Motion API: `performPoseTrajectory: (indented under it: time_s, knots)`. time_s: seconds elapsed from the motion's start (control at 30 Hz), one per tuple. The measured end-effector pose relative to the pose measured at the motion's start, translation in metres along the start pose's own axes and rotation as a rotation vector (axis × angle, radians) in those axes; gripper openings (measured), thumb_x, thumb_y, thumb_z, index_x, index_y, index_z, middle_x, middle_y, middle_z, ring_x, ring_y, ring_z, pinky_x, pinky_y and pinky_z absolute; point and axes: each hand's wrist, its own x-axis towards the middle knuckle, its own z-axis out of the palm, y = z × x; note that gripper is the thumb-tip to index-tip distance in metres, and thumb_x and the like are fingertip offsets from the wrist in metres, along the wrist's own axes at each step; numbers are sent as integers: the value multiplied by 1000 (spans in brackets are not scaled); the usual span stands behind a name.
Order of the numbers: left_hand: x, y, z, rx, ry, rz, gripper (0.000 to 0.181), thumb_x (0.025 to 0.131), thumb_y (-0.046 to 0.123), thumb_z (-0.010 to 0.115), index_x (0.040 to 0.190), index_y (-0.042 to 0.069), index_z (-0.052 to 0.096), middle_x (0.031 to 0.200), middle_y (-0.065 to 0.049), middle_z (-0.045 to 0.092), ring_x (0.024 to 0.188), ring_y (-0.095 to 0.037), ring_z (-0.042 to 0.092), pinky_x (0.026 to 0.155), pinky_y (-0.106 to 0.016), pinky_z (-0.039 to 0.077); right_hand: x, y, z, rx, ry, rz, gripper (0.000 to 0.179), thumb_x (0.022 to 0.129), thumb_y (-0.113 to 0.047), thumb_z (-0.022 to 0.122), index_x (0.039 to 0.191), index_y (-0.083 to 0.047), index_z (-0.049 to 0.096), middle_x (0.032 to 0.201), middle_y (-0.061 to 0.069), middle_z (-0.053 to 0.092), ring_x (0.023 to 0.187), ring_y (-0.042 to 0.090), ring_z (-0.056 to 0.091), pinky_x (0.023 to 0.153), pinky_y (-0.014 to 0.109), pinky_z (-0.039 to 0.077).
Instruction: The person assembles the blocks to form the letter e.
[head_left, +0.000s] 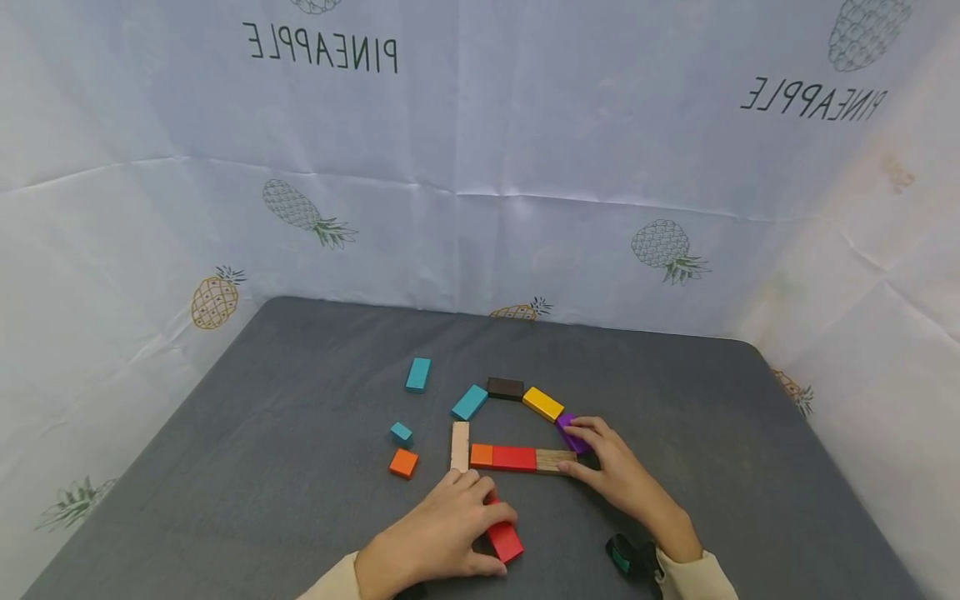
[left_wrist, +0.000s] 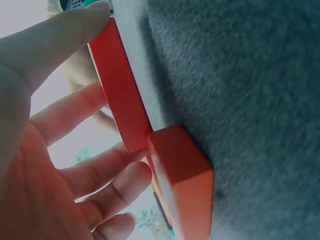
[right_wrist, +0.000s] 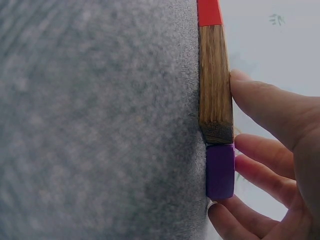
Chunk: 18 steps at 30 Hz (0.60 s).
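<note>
Purple block (right_wrist: 220, 171) apparently touches brown block (right_wrist: 215, 82) — clearer in right wrist view.

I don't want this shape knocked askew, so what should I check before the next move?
1. Left hand grips the near red block: ok.
2. Near red block parallel to the pale block: not ok, slanted.
3. Orange block, middle red block and brown block form a straight row: ok.
4. Right hand clear of the shape: not ok, touching the purple block.
5. Purple block firmly against brown block: cannot tell.
</note>
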Motion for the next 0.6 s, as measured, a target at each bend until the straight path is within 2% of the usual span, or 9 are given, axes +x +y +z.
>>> performPoseTrajectory:
  time_s: [0.17, 0.33, 0.47, 0.6]
  knots:
    - [2, 1, 1, -23, -41, -21, 44, 81, 60, 73, 118, 36, 66, 100, 12, 57, 91, -4, 40, 84, -29, 36, 0, -1, -1, -2, -4, 6, 54, 89, -31, 74, 132, -4, 61, 136, 12, 53, 126, 34, 52, 104, 56, 44]
    - [2, 0, 2, -9, -39, -25, 46, 78, 60, 75, 117, 37, 67, 99, 12, 56, 90, -5, 38, 82, -30, 31, 0, -1, -1, -1, -7, 12, 54, 89, -32, 74, 133, -4, 61, 136, 12, 52, 126, 34, 51, 104, 56, 44]
    - [1, -1, 1, -4, -38, -30, 45, 78, 57, 77, 117, 38, 67, 100, 12, 56, 93, -6, 39, 84, -32, 32, 0, 0, 0, -3, -5, 8, 54, 89, -31, 74, 133, -3, 61, 136, 12, 52, 126, 34, 51, 104, 56, 44]
    - [-1, -2, -2, -35, -53, -49, 45, 78, 52, 80, 119, 37, 68, 102, 12, 56, 95, -6, 41, 85, -33, 33, 0, 0, 0, -4, -2, 5, 54, 89, -31, 74, 133, -3, 61, 136, 12, 53, 126, 34, 52, 104, 56, 44]
